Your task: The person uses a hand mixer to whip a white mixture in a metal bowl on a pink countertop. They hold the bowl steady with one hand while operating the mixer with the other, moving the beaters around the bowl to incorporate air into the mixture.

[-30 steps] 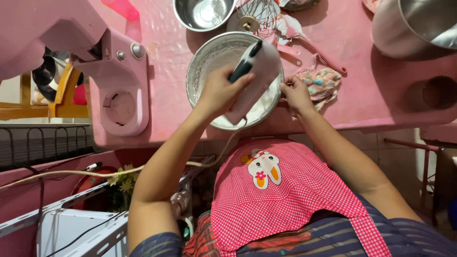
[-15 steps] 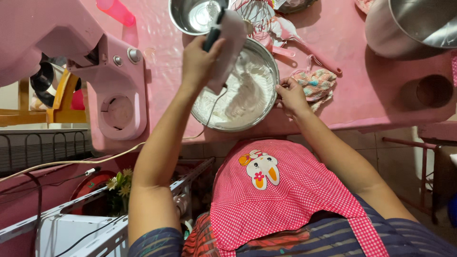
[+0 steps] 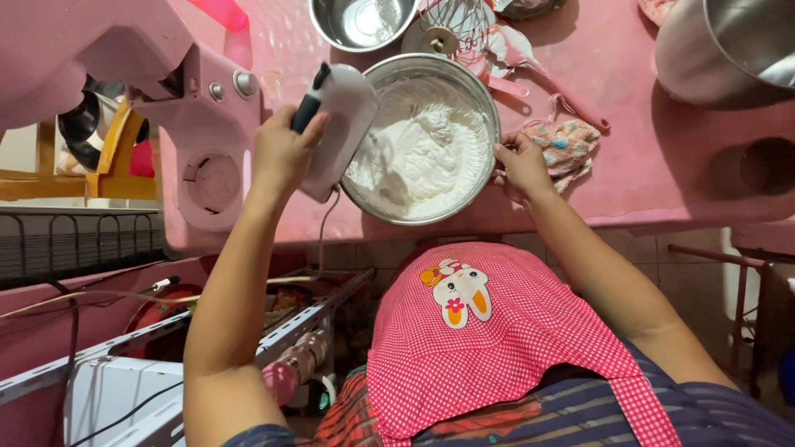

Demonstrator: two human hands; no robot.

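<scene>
Hand mixer (image 3: 335,124) tilted over left rim of steel mixing bowl (image 3: 489,108) of white whipped cream (image 3: 422,149), on pink counter (image 3: 662,165). Left hand (image 3: 281,153) clenched round mixer handle. Right hand (image 3: 522,165) grips bowl's right rim. Patterned cloth (image 3: 571,145) just beside it; pink stand mixer (image 3: 199,108) to left.

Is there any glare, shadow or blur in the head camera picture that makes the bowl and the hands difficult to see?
Head view: sharp overall; the white cream is bright but keeps its texture; mild glare on the metal bowl rim; the left hand and right hand are evenly lit; wide-angle lens bends the edges.
</scene>
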